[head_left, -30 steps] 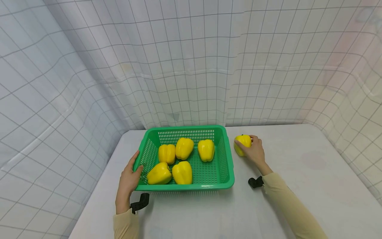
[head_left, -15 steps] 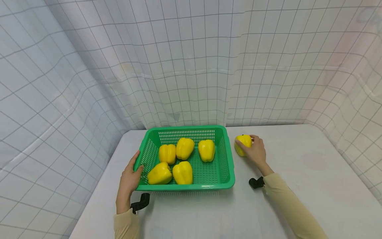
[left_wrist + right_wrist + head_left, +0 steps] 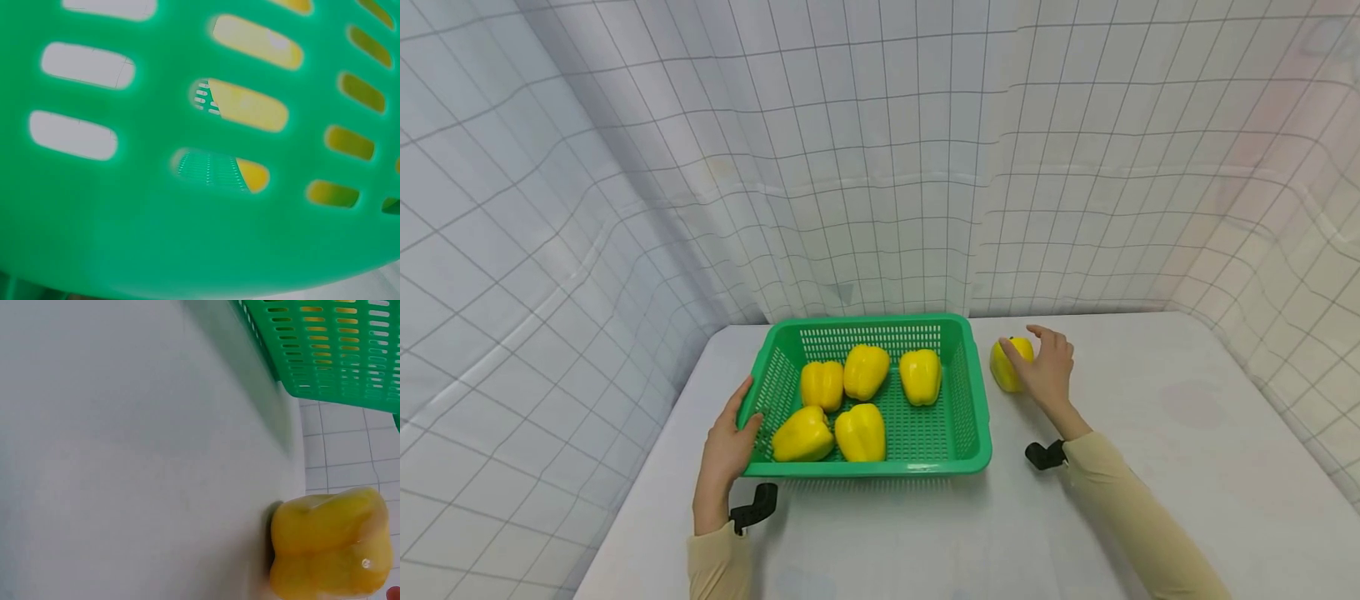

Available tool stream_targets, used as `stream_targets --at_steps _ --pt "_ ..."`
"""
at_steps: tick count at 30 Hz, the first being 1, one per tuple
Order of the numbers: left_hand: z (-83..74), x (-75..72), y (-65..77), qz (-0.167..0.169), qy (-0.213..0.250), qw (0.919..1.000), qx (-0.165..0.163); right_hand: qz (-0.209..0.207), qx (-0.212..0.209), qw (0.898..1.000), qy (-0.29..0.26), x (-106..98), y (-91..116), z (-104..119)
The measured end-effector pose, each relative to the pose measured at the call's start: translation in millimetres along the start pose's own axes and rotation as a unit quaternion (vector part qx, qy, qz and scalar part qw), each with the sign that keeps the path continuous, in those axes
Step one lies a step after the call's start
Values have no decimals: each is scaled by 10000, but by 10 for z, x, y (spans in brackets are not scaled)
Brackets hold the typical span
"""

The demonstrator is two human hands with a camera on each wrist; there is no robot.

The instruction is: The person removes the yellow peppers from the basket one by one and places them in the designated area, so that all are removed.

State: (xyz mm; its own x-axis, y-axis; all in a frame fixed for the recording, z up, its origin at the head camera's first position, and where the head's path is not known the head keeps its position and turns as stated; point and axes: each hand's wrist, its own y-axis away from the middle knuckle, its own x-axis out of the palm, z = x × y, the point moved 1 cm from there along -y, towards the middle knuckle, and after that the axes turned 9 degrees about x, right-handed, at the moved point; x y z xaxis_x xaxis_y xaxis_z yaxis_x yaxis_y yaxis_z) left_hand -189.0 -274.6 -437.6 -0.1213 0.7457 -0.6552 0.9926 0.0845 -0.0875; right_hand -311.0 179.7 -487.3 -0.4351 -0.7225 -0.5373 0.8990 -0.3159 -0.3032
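A green plastic basket (image 3: pixel 865 469) with slotted walls stands on the table, and several yellow bell peppers (image 3: pixel 866 372) lie in it. My left hand (image 3: pixel 724 454) holds the basket's left rim, thumb over the inner side. Only the slotted basket wall (image 3: pixel 150 212) fills the left wrist view. Right of the basket, a yellow bell pepper (image 3: pixel 1004 368) rests on the table. My right hand (image 3: pixel 1051 371) is beside it with thumb and fingers spread apart, not gripping it. The right wrist view has that pepper (image 3: pixel 331 544) at lower right, with one fingertip at the edge.
A white table (image 3: pixel 1150 417) carries everything. White curtains (image 3: pixel 880 167) with a dark grid pattern rise behind it and on both sides. A black camera mount sits at each wrist, the left mount (image 3: pixel 756 505) just in front of the basket.
My right hand has loosened its grip on the single bell pepper; its fingers have lifted and spread slightly up and right. The left hand stays on the basket rim.
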Motion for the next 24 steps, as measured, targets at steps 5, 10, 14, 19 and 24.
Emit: stream_targets --at_steps 5,10,14,19,24 --pt "-2 4 -7 -43 6 10000 20 -174 -311 9986 -378 -22 5 111" --pt "3 11 -5 -50 7 10000 46 -329 -860 9925 -802 -62 10 266" --pt "-4 11 0 -25 -5 10000 24 -337 -1252 9860 -1053 -101 18 416" --pt "-11 5 1 -31 -8 10000 -10 -113 -1414 9833 -1145 -162 45 634" --pt "-6 4 -4 -55 -27 10000 -6 202 -1500 9821 -1125 -222 77 842"
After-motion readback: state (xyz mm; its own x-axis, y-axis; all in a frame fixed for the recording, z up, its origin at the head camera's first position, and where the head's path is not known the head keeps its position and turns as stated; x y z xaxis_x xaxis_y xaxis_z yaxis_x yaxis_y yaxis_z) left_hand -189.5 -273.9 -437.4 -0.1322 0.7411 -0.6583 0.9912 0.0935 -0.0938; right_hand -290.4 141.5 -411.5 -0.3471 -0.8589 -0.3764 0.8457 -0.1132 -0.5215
